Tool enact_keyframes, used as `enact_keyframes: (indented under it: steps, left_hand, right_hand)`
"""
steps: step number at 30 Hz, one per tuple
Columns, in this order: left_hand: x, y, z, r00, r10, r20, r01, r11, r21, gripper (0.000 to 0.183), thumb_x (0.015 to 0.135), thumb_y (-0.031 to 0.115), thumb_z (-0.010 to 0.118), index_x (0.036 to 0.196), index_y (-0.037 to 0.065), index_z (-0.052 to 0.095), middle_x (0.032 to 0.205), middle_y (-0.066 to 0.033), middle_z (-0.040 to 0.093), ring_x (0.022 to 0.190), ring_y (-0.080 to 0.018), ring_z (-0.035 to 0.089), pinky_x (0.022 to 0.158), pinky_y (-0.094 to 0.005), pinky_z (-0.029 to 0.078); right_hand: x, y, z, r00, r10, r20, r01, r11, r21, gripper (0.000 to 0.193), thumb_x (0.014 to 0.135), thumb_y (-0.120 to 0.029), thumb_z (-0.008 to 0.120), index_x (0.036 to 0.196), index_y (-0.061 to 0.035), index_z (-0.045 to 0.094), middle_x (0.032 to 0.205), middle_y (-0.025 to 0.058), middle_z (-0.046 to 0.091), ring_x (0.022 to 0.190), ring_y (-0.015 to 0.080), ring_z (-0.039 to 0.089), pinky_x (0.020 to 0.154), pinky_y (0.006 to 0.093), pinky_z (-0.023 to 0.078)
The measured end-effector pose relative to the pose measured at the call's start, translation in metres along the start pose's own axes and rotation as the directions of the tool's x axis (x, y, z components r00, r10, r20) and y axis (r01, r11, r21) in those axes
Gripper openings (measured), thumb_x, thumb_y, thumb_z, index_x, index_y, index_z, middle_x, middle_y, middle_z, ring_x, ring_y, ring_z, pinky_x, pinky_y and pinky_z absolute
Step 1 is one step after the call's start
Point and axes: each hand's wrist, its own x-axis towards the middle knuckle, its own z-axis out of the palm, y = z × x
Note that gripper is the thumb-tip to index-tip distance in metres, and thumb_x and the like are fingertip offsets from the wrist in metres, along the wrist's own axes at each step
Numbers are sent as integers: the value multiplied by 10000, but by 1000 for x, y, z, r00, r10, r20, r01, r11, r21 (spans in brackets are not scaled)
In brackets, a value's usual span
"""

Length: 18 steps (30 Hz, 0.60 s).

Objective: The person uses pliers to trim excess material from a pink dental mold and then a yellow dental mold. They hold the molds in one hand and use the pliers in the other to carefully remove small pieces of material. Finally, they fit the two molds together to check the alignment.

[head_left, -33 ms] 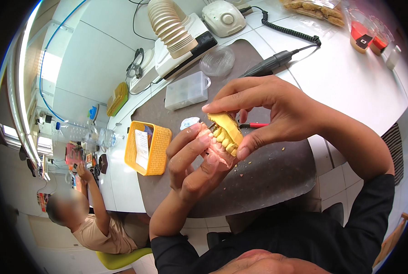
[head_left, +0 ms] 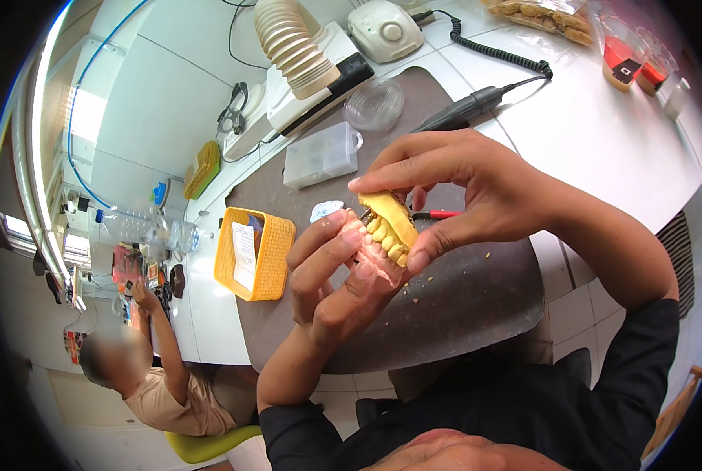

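My left hand (head_left: 327,275) is closed around a pink dental cast (head_left: 381,267), its fingertips on the cast's side. Between the thumb and fingers of my right hand (head_left: 469,188) is a yellow dental cast (head_left: 390,224). The two casts meet at their teeth, the yellow one on the upper right of the pink one. A dark metallic part shows at the inner end of the joint, partly hidden. Behind my right thumb lies a red and black pen-like tool (head_left: 437,214). A white and blue piece (head_left: 327,209) rests just beyond my left fingers.
A yellow basket (head_left: 276,267) holding paper stands left on the brown mat (head_left: 477,314). Beyond are a clear plastic box (head_left: 319,161), a round clear lid (head_left: 374,104), a black handpiece (head_left: 465,110) and a hose (head_left: 296,51). Another person (head_left: 178,392) sits at far left.
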Motion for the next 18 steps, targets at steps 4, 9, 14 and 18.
enact_keyframes:
  steps: [4,9,14,18]
  left_hand:
    - [-3,-2,1,998,54,-23,-52,997,55,719,728,118,948,1260,168,467,1301,-111,520,1241,-368,602,989,-442,611]
    - [-6,-3,3,987,124,-105,-122,992,22,547,781,46,881,1227,155,583,1314,-88,550,1275,-364,572,993,-429,612]
    - [-8,-4,3,973,211,-93,-203,976,81,485,811,45,844,1222,155,612,1326,-63,551,1302,-361,539,1001,-446,600]
    - [-11,-7,-6,962,274,-15,-270,956,115,429,854,73,798,1236,165,625,1331,-49,549,1312,-358,520,1000,-459,593]
  right_hand:
    - [1,4,1,998,-67,-13,67,998,-20,726,726,-290,928,1395,-162,676,1268,74,673,1096,175,644,864,320,541]
    - [2,0,1,998,-61,11,61,997,40,736,715,-272,933,1397,-164,674,1292,77,664,1127,190,645,888,330,546]
    - [3,-1,1,993,-117,15,116,991,61,734,702,-209,935,1389,-163,678,1295,80,663,1149,202,648,891,343,575]
    - [4,-3,-1,986,-164,37,160,984,82,728,702,-126,930,1384,-147,677,1298,92,656,1169,210,650,900,350,601]
